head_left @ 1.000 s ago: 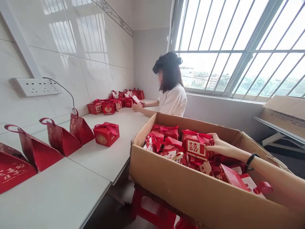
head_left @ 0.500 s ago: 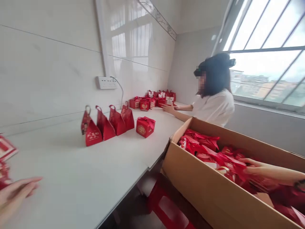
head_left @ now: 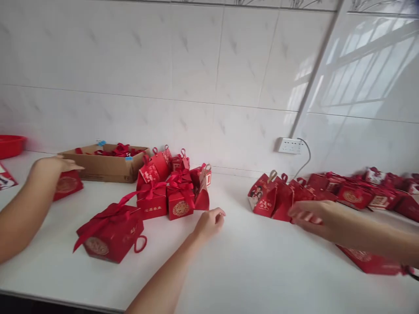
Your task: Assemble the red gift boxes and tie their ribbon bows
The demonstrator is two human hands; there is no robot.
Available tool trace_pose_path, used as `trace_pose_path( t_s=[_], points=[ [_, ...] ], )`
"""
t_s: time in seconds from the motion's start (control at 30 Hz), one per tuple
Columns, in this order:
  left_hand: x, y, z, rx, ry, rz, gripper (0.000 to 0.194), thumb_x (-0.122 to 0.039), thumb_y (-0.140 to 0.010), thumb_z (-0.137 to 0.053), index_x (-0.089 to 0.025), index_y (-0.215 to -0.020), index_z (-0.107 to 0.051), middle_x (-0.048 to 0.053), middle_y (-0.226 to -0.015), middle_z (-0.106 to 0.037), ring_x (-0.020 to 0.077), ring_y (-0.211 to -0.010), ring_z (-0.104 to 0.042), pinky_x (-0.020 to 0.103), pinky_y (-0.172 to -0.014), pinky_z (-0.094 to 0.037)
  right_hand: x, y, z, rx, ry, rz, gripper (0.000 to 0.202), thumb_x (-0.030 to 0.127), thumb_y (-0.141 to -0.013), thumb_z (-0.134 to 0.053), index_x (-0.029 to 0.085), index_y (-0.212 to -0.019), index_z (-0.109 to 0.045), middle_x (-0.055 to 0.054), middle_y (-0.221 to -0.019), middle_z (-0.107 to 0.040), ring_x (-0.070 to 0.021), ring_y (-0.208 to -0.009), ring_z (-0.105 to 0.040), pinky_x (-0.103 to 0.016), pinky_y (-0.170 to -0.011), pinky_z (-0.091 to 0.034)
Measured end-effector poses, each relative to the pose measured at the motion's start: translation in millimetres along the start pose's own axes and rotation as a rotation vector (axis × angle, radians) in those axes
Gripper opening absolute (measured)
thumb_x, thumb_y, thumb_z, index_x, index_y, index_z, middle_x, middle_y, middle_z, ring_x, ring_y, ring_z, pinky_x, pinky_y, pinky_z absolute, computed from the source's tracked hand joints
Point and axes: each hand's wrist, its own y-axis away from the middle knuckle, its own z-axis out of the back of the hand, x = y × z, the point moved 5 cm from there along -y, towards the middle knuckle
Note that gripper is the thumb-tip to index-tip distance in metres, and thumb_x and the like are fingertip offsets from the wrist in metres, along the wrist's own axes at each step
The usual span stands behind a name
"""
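Note:
My left hand [head_left: 209,224] reaches in from the bottom, just right of a cluster of red gift boxes. Its fingers are loosely curled and nothing shows in them. My right hand [head_left: 306,216], with a dark band at the wrist, comes from the right edge. Its bent, blurred fingers are at the near side of a row of triangular red boxes [head_left: 264,200] with loop handles; whether they grip one is hidden. Below my right forearm lies a red box [head_left: 369,261] with gold print. A red ribboned box [head_left: 113,237] is tilted left of my left hand.
Another person's arm [head_left: 19,205] enters at left, its hand by a red box [head_left: 68,185]. Behind are an open carton [head_left: 108,168] of red items and a red basin [head_left: 11,146]. More red boxes [head_left: 353,194] line the wall at right, below a socket strip [head_left: 290,146].
The view has swung left; the large carton and the person by the window are out of sight. My right hand has moved from that carton to the triangular boxes.

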Motion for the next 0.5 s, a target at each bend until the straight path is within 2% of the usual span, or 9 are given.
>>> trace_pose_path(
  t_s=[0.07,0.13,0.27,0.4,0.5],
  points=[
    [1.4,2.2,-0.7,0.007,-0.016,-0.003,0.026,-0.019,-0.077,-0.041,-0.017,-0.085,-0.065,-0.003,-0.053,-0.056,0.009,-0.047,-0.047,0.018,-0.047,-0.035,34.5,-64.7,-13.3,0.054,-0.031,0.087,0.016,0.025,-0.078,-0.052,0.022,-0.083,-0.067,-0.003,-0.082,-0.072,-0.0196,-0.075,-0.067,-0.029,-0.065,-0.052],
    [2.5,3.2,-2.6,0.018,-0.045,-0.014,0.027,-0.019,-0.077,-0.041,-0.018,-0.087,-0.066,-0.003,-0.053,-0.058,0.0094,-0.047,-0.049,0.019,-0.047,-0.036,57.8,-124.1,-24.5,0.011,-0.026,0.094,0.018,0.025,-0.078,-0.049,0.02,-0.075,-0.066,-0.003,-0.074,-0.071,-0.019,-0.072,-0.067,-0.027,-0.064,-0.05],
    [3.1,2.9,-11.4,0.062,-0.133,-0.057,0.027,-0.019,-0.076,-0.044,-0.019,-0.091,-0.066,-0.001,-0.059,-0.064,0.0125,-0.052,-0.055,0.022,-0.053,-0.04,73.7,-217.4,-51.9,-0.078,-0.015,0.065,0.024,0.022,-0.079,-0.045,0.017,-0.086,-0.067,-0.007,-0.081,-0.071,-0.0203,-0.076,-0.066,-0.028,-0.065,-0.049],
    [2.9,2.2,-23.5,0.125,-0.212,-0.092,0.027,-0.022,-0.074,-0.047,-0.019,-0.094,-0.065,0.001,-0.059,-0.066,0.0158,-0.052,-0.058,0.026,-0.056,-0.043,80.3,-271.3,-91.0,-0.064,-0.008,0.128,0.015,0.016,-0.072,-0.055,0.02,-0.081,-0.067,-0.004,-0.086,-0.07,-0.0219,-0.092,-0.063,-0.03,-0.077,-0.047],
    [3.9,1.2,-32.9,0.196,-0.267,-0.097,0.028,-0.025,-0.074,-0.048,-0.02,-0.098,-0.063,0.001,-0.061,-0.068,0.0166,-0.052,-0.06,0.027,-0.057,-0.045,87.9,-292.9,-113.2,-0.029,-0.03,0.189,0.01,0.016,-0.075,-0.058,0.019,-0.082,-0.065,-0.003,-0.089,-0.068,-0.0176,-0.09,-0.062,-0.033,-0.083,-0.046]
  ],
)
